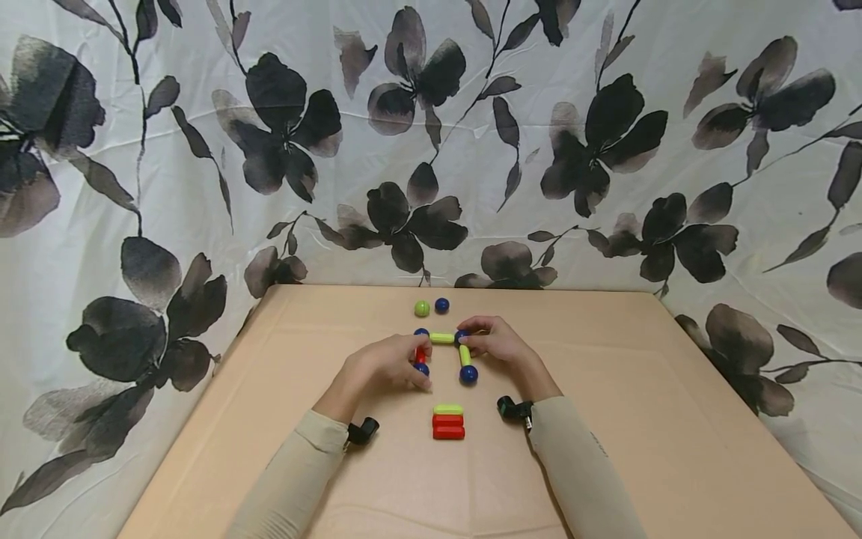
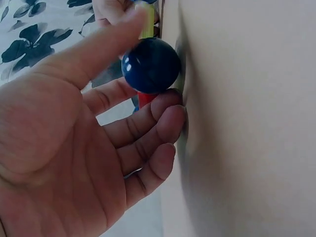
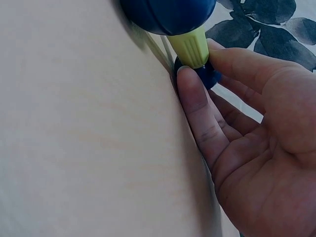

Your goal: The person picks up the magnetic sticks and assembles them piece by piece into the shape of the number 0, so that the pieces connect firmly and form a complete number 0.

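In the head view, a frame of blue balls, a red rod (image 1: 420, 355) and yellow-green rods (image 1: 441, 338) lies on the table (image 1: 579, 449). My left hand (image 1: 393, 359) cups the red-rod side. In the left wrist view the near blue ball (image 2: 151, 65) sits between its blurred, outstretched thumb and loosely bent fingers (image 2: 160, 123), whose tips come right up to ball and rod. My right hand (image 1: 497, 343) pinches the far right corner ball (image 1: 461, 337), where two yellow-green rods meet. Nearer me, another blue ball (image 1: 468, 374) ends the right-hand rod.
Beyond the frame lie a loose green ball (image 1: 422, 308) and a blue ball (image 1: 441, 305). Nearer me, a yellow-green rod (image 1: 447, 409) lies beside two red rods (image 1: 448, 427). A floral cloth (image 1: 404, 150) hangs behind the table and along its sides.
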A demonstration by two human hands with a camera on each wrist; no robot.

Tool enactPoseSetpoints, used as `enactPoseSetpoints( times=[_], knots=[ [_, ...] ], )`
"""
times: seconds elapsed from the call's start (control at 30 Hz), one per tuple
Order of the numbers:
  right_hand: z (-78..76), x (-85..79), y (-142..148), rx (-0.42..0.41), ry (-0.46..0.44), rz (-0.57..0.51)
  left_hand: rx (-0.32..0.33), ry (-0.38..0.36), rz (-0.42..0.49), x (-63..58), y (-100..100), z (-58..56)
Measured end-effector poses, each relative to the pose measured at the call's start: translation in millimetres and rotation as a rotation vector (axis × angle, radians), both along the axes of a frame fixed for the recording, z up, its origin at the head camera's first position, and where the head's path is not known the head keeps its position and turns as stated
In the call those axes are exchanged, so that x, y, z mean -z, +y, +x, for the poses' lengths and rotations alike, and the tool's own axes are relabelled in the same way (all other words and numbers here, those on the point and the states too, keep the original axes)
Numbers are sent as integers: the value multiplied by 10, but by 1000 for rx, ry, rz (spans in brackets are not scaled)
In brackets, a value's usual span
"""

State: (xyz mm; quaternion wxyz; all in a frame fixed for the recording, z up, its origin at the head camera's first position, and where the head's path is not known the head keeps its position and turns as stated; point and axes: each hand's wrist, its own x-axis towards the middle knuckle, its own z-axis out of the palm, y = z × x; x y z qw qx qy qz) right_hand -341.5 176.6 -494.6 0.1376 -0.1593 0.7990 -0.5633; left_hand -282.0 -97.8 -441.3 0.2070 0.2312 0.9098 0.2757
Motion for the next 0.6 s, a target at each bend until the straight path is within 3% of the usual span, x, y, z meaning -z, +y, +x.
enactPoseSetpoints(
  times=[0.13,0.27,0.33,0.5,0.6],
  knots=[
    [1,1,-1,-3,0,4,-41,48,44,10,-7,-32],
    [-3,9,1,-6,7,4,-171,204,138,81,7,-144],
    [-1,10,-1,-4,7,1,-227,241,174,146,7,-213],
    [-2,14,-23,4,14,-1,-260,215,217,335,-18,-343],
    [-5,12,-39,10,36,13,-274,204,247,389,-27,-377]
  ],
)
